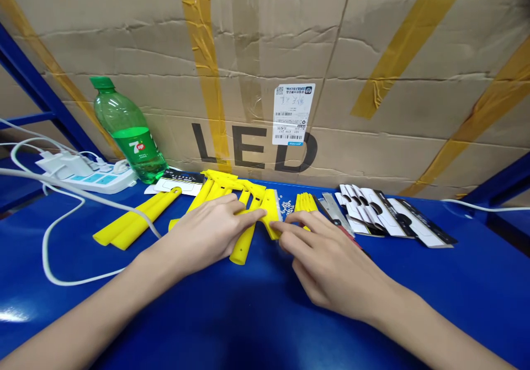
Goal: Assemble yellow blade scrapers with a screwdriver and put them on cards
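A yellow plastic scraper (271, 210) with a pale strip along its right edge is held at its flat head by my left hand (217, 223), thumb laid across it. My right hand (327, 254) is closed at the lower corner of the same head, fingertips touching it; its thumb is mostly hidden. Several more yellow scrapers (202, 196) with round handles lie side by side behind my left hand. Just beyond my right hand is a bunch of small yellow pieces (305, 201). Beside them lies a grey metal cutter (331, 207), with a red-handled tool (346, 232) partly hidden.
Two yellow handles (138, 218) lie at left near a power strip (99, 178) with white cables (49, 243). A green bottle (128, 132) leans against the large cardboard box (256, 44). Overlapping black-and-white cards (389, 215) lie at right on the blue table (256, 315).
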Motion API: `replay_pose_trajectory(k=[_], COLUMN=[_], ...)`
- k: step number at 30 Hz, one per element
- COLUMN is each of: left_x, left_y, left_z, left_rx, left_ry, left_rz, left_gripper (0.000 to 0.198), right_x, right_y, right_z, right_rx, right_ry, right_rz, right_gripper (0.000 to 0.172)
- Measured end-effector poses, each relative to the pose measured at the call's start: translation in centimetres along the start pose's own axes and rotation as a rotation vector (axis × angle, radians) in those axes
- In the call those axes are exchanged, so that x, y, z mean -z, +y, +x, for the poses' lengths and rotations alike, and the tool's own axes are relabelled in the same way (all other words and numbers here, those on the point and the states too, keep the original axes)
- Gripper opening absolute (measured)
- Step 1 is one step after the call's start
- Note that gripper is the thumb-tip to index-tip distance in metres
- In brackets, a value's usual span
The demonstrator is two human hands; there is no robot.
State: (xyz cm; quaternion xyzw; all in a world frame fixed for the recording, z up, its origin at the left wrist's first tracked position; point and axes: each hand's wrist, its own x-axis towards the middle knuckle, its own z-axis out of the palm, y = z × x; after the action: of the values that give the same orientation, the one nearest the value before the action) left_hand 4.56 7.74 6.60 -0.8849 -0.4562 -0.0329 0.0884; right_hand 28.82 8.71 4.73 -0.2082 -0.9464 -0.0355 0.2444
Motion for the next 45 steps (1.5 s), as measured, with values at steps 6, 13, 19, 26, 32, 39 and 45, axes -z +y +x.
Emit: replay_pose_trajectory(k=[6,13,19,26,32,39,45], left_x=[0.1,0.6,1.0,1.0,0.9,0.9,0.4], left_y=[0.3,-0.6,-0.7,-0.8,-0.8,-0.7,-0.3], left_z=[0.3,0.3,0.3,0.3,0.1,0.1,0.0], left_rx=[-0.021,-0.035,-0.021,-0.024,-0.028,-0.037,-0.136], left_ry=[-0.054,-0.057,-0.097,-0.051,-0.029,-0.032,-0.022], left_rz=[-0.021,0.049,0.080,0.098,0.099,0.115,0.112], left_gripper=[0.049,0.047,0.051,0.046,0.044,0.045,0.049], right_x=[0.7,1.0,-0.8,-1.8,-2.3,-2.6,-0.8], right_y=[1.5,5.5,7.2,6.6,6.6,6.4,5.3], right_z=[0.0,1.7,2.7,3.4,3.4,3.4,2.3], right_rx=[-0.270,-0.450,-0.375,-0.381,-0.408,-0.457,-0.425], right_ry=[0.131,-0.064,-0.208,-0.241,-0.239,-0.202,0.083], right_rz=[0.373,0.119,0.037,-0.006,0.015,0.074,0.288], right_gripper=[0.019,0.012,0.014,0.011,0.014,0.020,0.022])
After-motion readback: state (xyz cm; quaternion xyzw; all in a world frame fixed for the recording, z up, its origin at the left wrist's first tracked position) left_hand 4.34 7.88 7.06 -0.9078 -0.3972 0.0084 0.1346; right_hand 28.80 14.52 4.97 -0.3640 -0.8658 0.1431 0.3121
